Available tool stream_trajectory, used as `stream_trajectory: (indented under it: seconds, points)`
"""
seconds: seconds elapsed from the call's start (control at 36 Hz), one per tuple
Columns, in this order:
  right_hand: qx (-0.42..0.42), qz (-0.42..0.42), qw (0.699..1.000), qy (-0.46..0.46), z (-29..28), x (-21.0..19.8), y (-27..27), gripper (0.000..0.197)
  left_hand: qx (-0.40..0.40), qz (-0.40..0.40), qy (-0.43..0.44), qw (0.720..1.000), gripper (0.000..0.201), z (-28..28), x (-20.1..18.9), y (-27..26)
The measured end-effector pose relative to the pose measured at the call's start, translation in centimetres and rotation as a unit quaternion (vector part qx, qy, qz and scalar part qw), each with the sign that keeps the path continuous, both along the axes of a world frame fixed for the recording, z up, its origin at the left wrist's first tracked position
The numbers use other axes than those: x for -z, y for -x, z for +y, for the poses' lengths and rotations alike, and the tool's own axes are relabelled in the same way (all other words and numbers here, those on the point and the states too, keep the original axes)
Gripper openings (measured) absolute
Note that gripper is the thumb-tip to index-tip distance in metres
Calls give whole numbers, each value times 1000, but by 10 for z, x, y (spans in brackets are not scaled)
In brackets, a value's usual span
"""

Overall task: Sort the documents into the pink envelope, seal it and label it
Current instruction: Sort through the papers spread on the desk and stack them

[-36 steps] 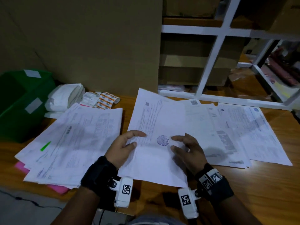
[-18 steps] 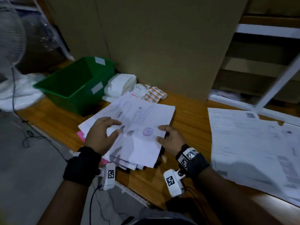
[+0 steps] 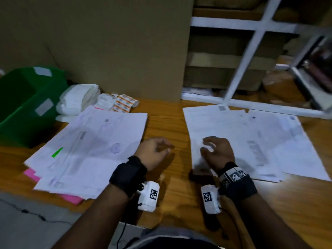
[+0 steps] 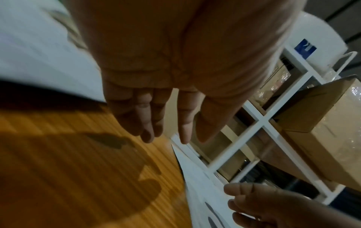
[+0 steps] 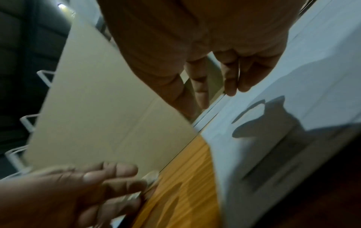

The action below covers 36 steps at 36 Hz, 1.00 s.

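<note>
A stack of white documents point(image 3: 89, 150) lies on the left of the wooden table, with the stamped sheet on top. The pink envelope point(image 3: 30, 174) peeks out from under that stack at its near left edge. A second spread of white documents point(image 3: 251, 137) covers the table's right side. My left hand point(image 3: 158, 150) hovers over bare wood between the two piles, fingers relaxed and holding nothing point(image 4: 166, 123). My right hand point(image 3: 213, 150) hovers just above the near left part of the right spread, fingers loosely bent and empty point(image 5: 224, 86).
A green plastic bin point(image 3: 27, 105) stands at the far left. Beside it sit folded white cloths point(image 3: 77, 99) and a strip of orange labels point(image 3: 124, 103). A large cardboard sheet point(image 3: 116, 47) forms the back wall, with a white shelf frame point(image 3: 251, 51) at the right.
Both hands have let go of the stamped sheet, which now lies on the left stack. The hands have moved right, the right one over the right spread. The head has turned right.
</note>
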State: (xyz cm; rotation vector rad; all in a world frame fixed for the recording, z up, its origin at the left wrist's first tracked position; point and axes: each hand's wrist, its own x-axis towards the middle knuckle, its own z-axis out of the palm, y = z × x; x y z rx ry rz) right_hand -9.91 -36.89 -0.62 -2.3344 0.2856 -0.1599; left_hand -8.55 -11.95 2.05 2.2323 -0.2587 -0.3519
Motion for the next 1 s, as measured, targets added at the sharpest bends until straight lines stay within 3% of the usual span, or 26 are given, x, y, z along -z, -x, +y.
stream_trajectory:
  seconds: [0.11,0.28,0.39,0.5,0.58,0.72,0.83,1.0]
  points:
    - [114,2,993,-3,-57,3,15,30,33,77,45,995,20,-35,15,-6]
    - [206,113,971,-28,-103,4,24,31,27,74,67,995,29,-73,24,-10]
    - [184,164,968,39,-106,5,18,53,34,80,63,994,33,-81,30,-15]
    - [163,163,973,26,-101,2,14,64,31,89,75,993,25,-86,31,-17]
    - [135,149,979,15,-96,1,14,54,20,89,76,993,16,-85,36,-16]
    - [115,101,985,76,-79,7,21,28,-15,74,99,992,13,-73,47,-14]
    - [107,54,990,80,-66,9,31,24,-31,79,121,989,14,-68,48,-13]
    - [115,48,991,42,-59,-4,51,29,-51,58,123,989,14,-55,55,-11]
